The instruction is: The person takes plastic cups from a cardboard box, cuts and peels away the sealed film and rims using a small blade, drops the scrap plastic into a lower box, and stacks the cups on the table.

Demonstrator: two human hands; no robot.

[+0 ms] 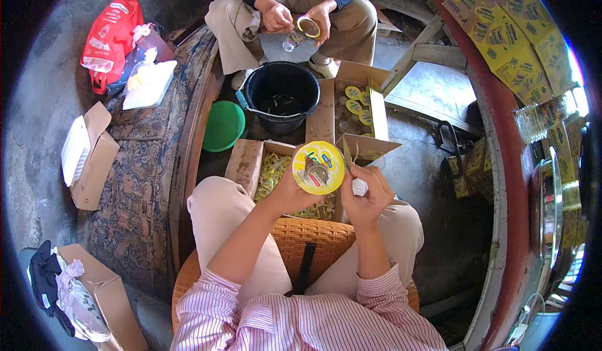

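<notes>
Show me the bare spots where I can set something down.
Bare: the patterned mat, between left-hand carton and wooden edge; the floor between right knee and red beam. Crowded: ahead, around bucket and yellow scraps.

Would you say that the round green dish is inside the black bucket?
No, the round green dish lies beside the black bucket, outside its rim.

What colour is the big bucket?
The bucket is black; it shows best in the head view.
</notes>
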